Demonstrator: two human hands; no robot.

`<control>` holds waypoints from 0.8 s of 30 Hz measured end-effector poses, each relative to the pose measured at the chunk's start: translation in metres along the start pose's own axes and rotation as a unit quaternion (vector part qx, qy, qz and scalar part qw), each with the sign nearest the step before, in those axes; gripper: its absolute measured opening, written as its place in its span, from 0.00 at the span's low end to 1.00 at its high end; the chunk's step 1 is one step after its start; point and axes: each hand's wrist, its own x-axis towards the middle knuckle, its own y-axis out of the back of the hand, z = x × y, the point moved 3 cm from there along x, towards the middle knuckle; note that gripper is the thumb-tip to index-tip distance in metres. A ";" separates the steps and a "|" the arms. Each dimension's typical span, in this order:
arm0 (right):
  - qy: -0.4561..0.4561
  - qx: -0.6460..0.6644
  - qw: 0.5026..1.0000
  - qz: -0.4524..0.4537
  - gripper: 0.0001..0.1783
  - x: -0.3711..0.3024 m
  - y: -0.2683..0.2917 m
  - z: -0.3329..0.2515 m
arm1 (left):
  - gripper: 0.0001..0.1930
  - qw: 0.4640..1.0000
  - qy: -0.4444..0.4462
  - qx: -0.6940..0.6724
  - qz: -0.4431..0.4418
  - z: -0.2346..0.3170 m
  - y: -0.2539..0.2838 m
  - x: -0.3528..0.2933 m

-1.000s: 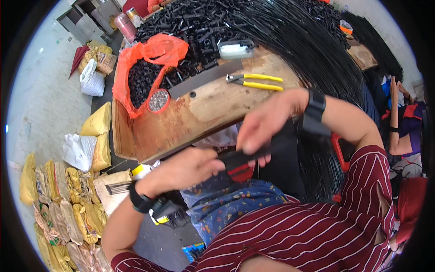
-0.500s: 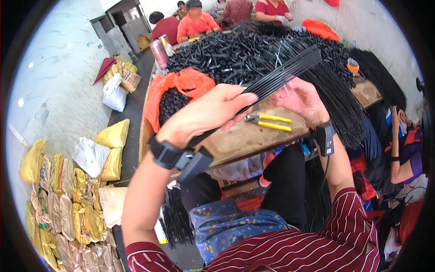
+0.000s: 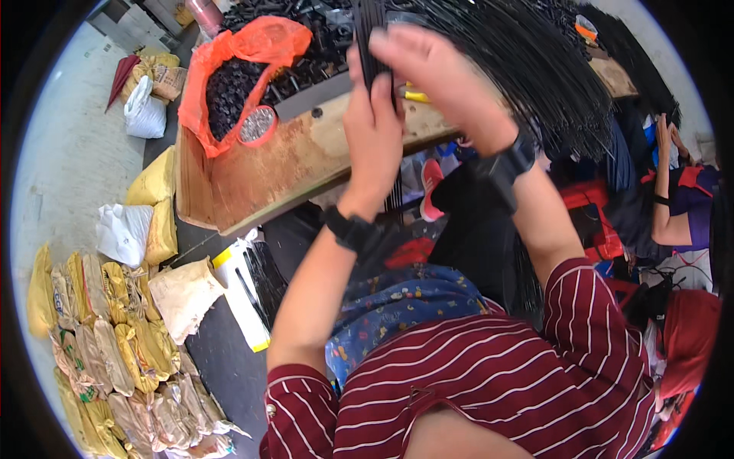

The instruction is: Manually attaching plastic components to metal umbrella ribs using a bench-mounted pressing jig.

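My left hand (image 3: pixel 373 141) is closed round a bundle of long, thin black strips (image 3: pixel 370 34), held nearly upright over the table's front edge. The lower ends of the strips show below the hand. Close against the bundle's right side is my right hand (image 3: pixel 440 76), blurred by motion. Its fingers look stretched out and it does not appear to grip anything. Beneath my right hand, part of a yellow plier handle (image 3: pixel 417 96) shows on the wooden table (image 3: pixel 283 164); the rest is covered.
An orange plastic bag (image 3: pixel 267 34) holds small black parts (image 3: pixel 229 76), beside a red round tub (image 3: pixel 258 126) of shiny bits. Long black strips (image 3: pixel 489 46) pile up at the right. Yellow and brown sacks (image 3: pixel 115 336) line the left floor. Another person's arm (image 3: pixel 664 183) appears at far right.
The view has tilted down and shifted. The bundle has swung from slanting to nearly upright in my left hand. My right hand has come up beside the bundle, over the pliers.
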 end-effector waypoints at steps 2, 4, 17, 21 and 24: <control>-0.047 0.044 0.998 0.021 0.13 -0.007 -0.007 0.053 | 0.12 0.998 0.053 -0.015 0.036 -0.023 0.002 -0.026; -0.092 0.051 0.994 0.036 0.12 -0.021 -0.025 0.076 | 0.17 0.993 0.095 -0.025 0.058 -0.043 0.013 -0.051; -0.111 0.132 0.984 0.039 0.12 -0.030 -0.084 0.075 | 0.13 0.904 0.252 0.230 -0.258 -0.021 0.094 -0.076; -0.107 0.176 0.978 0.005 0.08 -0.030 -0.094 0.082 | 0.24 0.937 0.272 -0.218 0.008 0.014 0.128 -0.028; -0.095 0.216 0.971 -0.022 0.08 -0.028 -0.107 0.074 | 0.30 0.912 0.288 -0.291 -0.029 0.004 0.130 -0.005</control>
